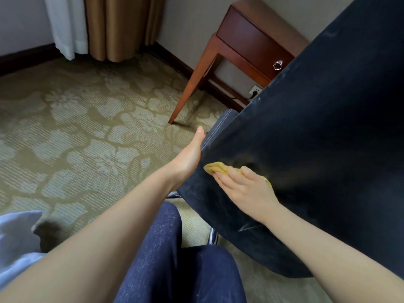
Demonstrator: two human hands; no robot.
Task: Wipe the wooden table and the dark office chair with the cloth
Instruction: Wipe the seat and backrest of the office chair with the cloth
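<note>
The dark office chair [317, 132] fills the right side, its back towards me. My right hand [244, 186] lies flat with straight fingers on a yellow cloth [216, 167], pressing it against the lower chair back. My left hand [188, 156] reaches to the chair's left edge; its thumb lies along the edge and the fingers are hidden behind the chair. The wooden table [247, 42] with a drawer stands behind the chair against the wall.
Patterned carpet [76, 119] covers the floor to the left. Curtains [105, 27] hang in the far corner. A wall socket [254, 91] with a plugged cable sits under the table. My blue trouser legs [170, 259] are below, next to the chair's metal base [213, 236].
</note>
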